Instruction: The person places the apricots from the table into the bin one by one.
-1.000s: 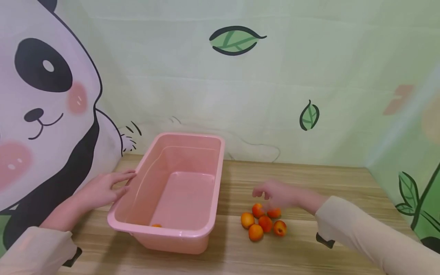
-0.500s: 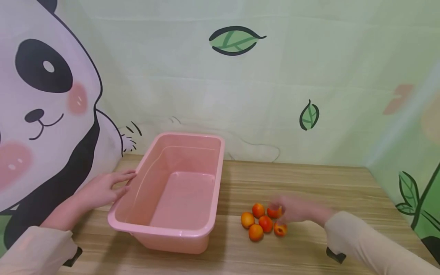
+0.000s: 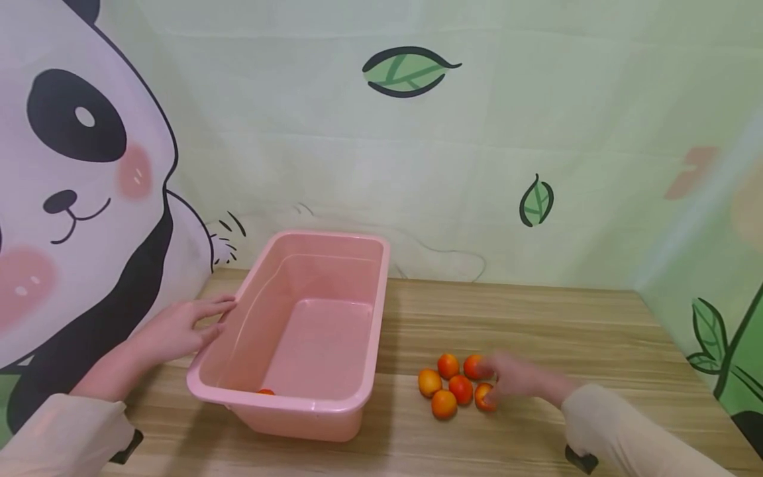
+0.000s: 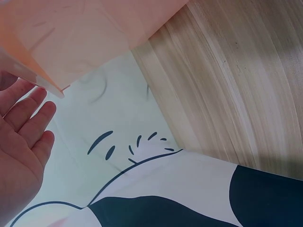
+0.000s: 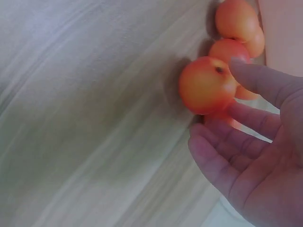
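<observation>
Several orange-red apricots (image 3: 460, 389) lie in a tight cluster on the table, right of a pink plastic basin (image 3: 334, 404). My right hand (image 3: 515, 377) is over the right side of the cluster. In the right wrist view its thumb and fingers are spread apart on either side of the nearest apricot (image 5: 206, 86), whose dark stem dimple shows. My left hand (image 3: 173, 331) is at the basin's left rim. From the left wrist view, its loosely extended fingers (image 4: 40, 120) touch under the rim (image 4: 35, 78). Another orange-red fruit (image 3: 266, 391) peeks over the basin's near rim from inside, mostly hidden.
The wood-grain table (image 3: 536, 318) ends at a pale fabric backdrop (image 3: 453, 165) with printed leaves. A large printed panda (image 3: 89, 199) covers the left side. The basin's tall walls stand between my two hands.
My right hand has moved rightward and nearer, from behind the cluster to its right side. The fruit inside the basin dropped from sight, then showed again at the near rim. My left hand stays put.
</observation>
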`<state>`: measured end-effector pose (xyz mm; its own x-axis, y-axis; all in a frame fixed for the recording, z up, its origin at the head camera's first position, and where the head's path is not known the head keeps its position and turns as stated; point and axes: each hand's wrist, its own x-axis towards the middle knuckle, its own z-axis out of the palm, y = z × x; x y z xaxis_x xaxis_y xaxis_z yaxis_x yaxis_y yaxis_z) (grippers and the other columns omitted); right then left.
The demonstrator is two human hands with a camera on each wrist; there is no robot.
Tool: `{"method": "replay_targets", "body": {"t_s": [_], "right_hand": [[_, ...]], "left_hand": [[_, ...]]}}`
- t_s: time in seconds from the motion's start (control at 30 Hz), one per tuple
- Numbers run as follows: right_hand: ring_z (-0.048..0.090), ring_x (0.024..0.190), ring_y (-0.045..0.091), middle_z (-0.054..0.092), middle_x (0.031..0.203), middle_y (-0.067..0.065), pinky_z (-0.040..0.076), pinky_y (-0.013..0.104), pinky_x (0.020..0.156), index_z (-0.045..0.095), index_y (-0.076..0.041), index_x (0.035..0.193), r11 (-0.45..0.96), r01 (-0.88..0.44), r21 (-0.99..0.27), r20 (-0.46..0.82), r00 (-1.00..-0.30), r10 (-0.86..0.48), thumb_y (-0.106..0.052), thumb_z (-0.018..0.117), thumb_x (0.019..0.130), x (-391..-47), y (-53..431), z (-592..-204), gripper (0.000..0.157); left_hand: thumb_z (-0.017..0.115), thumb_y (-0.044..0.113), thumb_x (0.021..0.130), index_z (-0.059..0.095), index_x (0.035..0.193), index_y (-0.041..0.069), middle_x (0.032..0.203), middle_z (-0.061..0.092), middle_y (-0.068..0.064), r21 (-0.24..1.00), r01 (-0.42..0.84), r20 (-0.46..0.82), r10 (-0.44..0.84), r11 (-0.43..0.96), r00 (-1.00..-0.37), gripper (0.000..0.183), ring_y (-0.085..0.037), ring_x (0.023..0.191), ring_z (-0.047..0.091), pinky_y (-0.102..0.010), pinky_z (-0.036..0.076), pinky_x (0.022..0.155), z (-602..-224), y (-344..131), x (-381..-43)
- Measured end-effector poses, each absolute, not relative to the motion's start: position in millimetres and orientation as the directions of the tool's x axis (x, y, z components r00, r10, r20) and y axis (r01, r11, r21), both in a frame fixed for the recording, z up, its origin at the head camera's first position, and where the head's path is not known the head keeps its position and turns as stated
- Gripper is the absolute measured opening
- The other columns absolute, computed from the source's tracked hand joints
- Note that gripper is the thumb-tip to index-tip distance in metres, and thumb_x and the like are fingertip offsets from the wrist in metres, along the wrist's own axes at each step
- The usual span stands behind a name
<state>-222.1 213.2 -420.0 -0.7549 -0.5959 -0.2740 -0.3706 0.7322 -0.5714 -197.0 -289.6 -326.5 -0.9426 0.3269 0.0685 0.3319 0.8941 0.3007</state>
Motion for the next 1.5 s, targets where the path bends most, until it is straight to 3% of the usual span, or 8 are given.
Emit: {"method": "replay_targets", "body": {"t_s": [0.13, 0.3, 0.63, 0.87, 1.23, 1.5], "right_hand": [[0.058, 0.076, 0.018, 0.066, 0.088, 0.012, 0.049, 0.033, 0.067, 0.063, 0.004, 0.09, 0.73, -0.431, -0.531, -0.238, -0.751, -0.616, -0.012, 0.072, 0.065, -223.2, 215.9, -427.7, 0.031], [0.041, 0.059, 0.003, 0.056, 0.067, -0.001, 0.038, 0.019, 0.053, 0.063, -0.002, 0.076, 0.693, -0.513, -0.506, -0.18, -0.723, -0.667, -0.012, 0.071, 0.064, -223.9, 217.6, -431.6, 0.018], [0.044, 0.066, 0.008, 0.055, 0.074, -0.002, 0.038, 0.021, 0.058, 0.06, -0.005, 0.081, 0.721, -0.462, -0.517, -0.224, -0.739, -0.635, -0.005, 0.071, 0.06, -220.9, 216.0, -433.0, 0.024], [0.045, 0.066, 0.006, 0.055, 0.074, -0.004, 0.039, 0.019, 0.058, 0.059, -0.006, 0.081, 0.701, -0.508, -0.501, -0.216, -0.711, -0.669, -0.002, 0.07, 0.057, -220.3, 213.6, -426.6, 0.026], [0.045, 0.063, 0.006, 0.058, 0.076, 0.0, 0.042, 0.018, 0.057, 0.061, 0.001, 0.091, 0.683, -0.517, -0.515, -0.224, -0.688, -0.69, 0.004, 0.067, 0.061, -224.2, 201.6, -392.9, 0.031], [0.047, 0.069, 0.011, 0.056, 0.078, 0.0, 0.042, 0.022, 0.061, 0.06, -0.001, 0.091, 0.708, -0.515, -0.482, -0.246, -0.696, -0.674, 0.005, 0.062, 0.065, -230.2, 188.6, -360.6, 0.027]], "left_hand": [[0.058, 0.025, 0.084, 0.049, 0.127, 0.004, 0.133, 0.046, -0.017, 0.309, 0.317, 0.046, 0.319, 0.897, -0.947, 0.048, -0.044, 0.114, 0.047, -0.057, 0.041, 0.085, -327.2, -289.5, -197.1], [0.058, 0.025, 0.084, 0.049, 0.127, 0.005, 0.133, 0.045, -0.018, 0.315, 0.306, 0.033, 0.312, 0.898, -0.95, 0.049, -0.045, 0.114, 0.046, -0.058, 0.04, 0.085, -326.3, -288.7, -196.4], [0.058, 0.021, 0.084, 0.049, 0.127, 0.004, 0.132, 0.046, -0.018, 0.311, 0.314, 0.045, 0.316, 0.897, -0.948, 0.047, -0.045, 0.113, 0.048, -0.056, 0.042, 0.084, -326.3, -287.8, -196.4], [0.059, 0.024, 0.084, 0.05, 0.126, 0.004, 0.131, 0.048, -0.018, 0.299, 0.321, 0.055, 0.32, 0.898, -0.946, 0.047, -0.044, 0.112, 0.049, -0.057, 0.041, 0.086, -324.9, -286.4, -196.0], [0.059, 0.025, 0.084, 0.05, 0.126, 0.004, 0.13, 0.048, -0.018, 0.299, 0.335, 0.063, 0.332, 0.893, -0.941, 0.047, -0.043, 0.112, 0.05, -0.055, 0.043, 0.084, -326.2, -288.9, -196.3], [0.058, 0.022, 0.084, 0.051, 0.126, 0.004, 0.13, 0.049, -0.017, 0.287, 0.327, 0.063, 0.323, 0.9, -0.944, 0.046, -0.038, 0.107, 0.054, -0.046, 0.046, 0.077, -325.3, -288.8, -196.7]]}}
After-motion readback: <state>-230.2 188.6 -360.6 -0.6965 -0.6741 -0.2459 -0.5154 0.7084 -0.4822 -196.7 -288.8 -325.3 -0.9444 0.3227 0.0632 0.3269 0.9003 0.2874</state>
